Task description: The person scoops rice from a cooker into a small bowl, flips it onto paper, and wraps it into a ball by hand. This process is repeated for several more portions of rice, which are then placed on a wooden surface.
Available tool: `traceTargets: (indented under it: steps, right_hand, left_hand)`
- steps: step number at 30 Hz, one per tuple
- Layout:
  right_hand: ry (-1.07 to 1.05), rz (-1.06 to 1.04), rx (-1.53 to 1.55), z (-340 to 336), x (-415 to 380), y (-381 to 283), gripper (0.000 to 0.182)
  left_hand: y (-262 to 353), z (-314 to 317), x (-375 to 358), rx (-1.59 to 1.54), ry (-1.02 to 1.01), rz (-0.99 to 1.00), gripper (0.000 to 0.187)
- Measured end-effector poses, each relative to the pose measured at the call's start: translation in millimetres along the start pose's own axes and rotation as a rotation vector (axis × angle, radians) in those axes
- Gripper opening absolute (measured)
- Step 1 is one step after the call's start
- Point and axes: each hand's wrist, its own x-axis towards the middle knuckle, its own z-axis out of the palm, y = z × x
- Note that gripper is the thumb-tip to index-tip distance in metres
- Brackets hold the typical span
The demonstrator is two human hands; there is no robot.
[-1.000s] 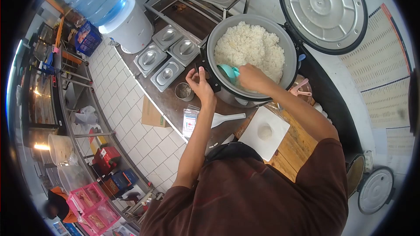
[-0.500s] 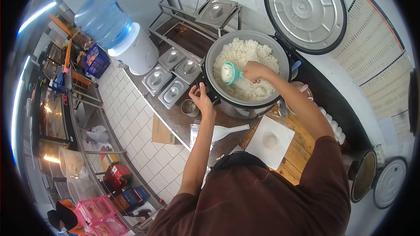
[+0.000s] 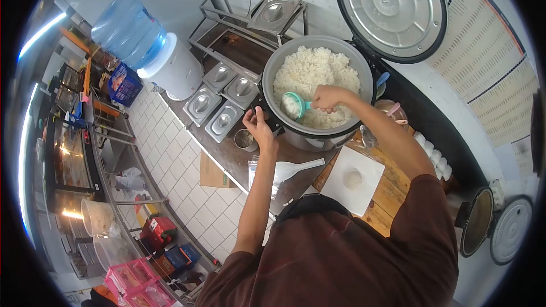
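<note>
My right hand [image 3: 329, 99] is closed round the handle of a turquoise scoop [image 3: 299, 106], which is dipped into the rice [image 3: 315, 68]. White rice shows in the scoop's bowl, near the front left wall of the big rice cooker [image 3: 273, 51]. Beside the cooker's black side handle [image 3: 267, 111] is my left hand [image 3: 260, 131], thumb and fingers apart, fingertips right at the handle. Just under that hand a small metal cup [image 3: 245, 140] stands on the counter. The cooker's round metal lid [image 3: 389, 8] is raised behind.
White paper [image 3: 352, 181] with a round mound on it lies on the wooden board [image 3: 382, 210] to the right. A white rice paddle [image 3: 298, 167] lies in front. Lidded steel pans [image 3: 222, 119] and a water dispenser [image 3: 173, 68] stand on the left. Another open cooker [image 3: 476, 222] is at far right.
My right hand has moved slightly down and left, and the scoop now sits lower, tilted into the rice by the pot's wall. My left hand stays beside the handle. The whole view has shifted slightly.
</note>
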Motion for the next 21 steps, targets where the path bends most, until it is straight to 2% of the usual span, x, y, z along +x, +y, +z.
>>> traceTargets:
  steps: [1,3,5,7,8,9,10,11,13,15,16,18,19,20,21]
  right_hand:
    - [-0.125,-0.001,0.223,-9,5,13,0.029]
    - [-0.098,-0.039,0.182,-10,12,21,0.032]
    - [-0.083,-0.071,0.146,-4,5,20,0.036]
    - [0.805,-0.228,-0.338,9,-10,21,0.029]
    - [0.8,-0.206,-0.328,10,-30,19,0.029]
    - [1.082,-0.35,-0.008,13,-58,17,0.024]
    - [1.354,-0.471,0.328,29,-82,24,0.02]
    - [1.353,-0.412,0.34,55,-102,45,0.02]
    - [1.544,-0.058,0.425,116,-149,102,0.015]
    - [1.362,0.404,0.558,197,-156,183,0.015]
    - [1.297,0.425,0.551,243,-153,227,0.014]
    - [1.23,0.454,0.552,313,-138,279,0.013]
    - [1.254,0.62,0.112,339,-127,289,0.011]
    - [1.229,0.763,-0.334,351,-123,288,0.01]
    - [1.222,0.772,-0.321,361,-123,288,0.01]
  left_hand:
    - [3,4,1,0.032,-0.002,-0.006,0.043]
    - [4,4,1,0.0,0.004,-0.008,0.042]
    - [2,0,3,0.132,0.004,0.025,0.04]
    - [-6,-25,5,0.148,-0.03,0.029,0.043]
    - [-17,-41,7,0.152,-0.066,0.037,0.047]
    - [-37,-67,4,0.367,-0.114,0.279,0.045]
    - [-28,-74,-18,0.158,-0.068,0.154,0.041]
    - [-30,-91,-38,0.325,-0.051,0.218,0.033]
    - [-38,-120,-75,0.429,-0.255,0.078,0.022]
    - [-46,-134,-104,0.6,-0.558,-0.137,0.017]
    - [-63,-143,-111,0.683,-0.67,-0.239,0.017]
    - [-97,-145,-126,0.763,-0.943,-0.193,0.019]
    - [-110,-142,-130,0.865,-1.066,-0.176,0.021]
    - [-114,-127,-138,0.876,-1.071,-0.182,0.021]
    - [-121,-112,-145,0.971,-1.199,-0.118,0.021]
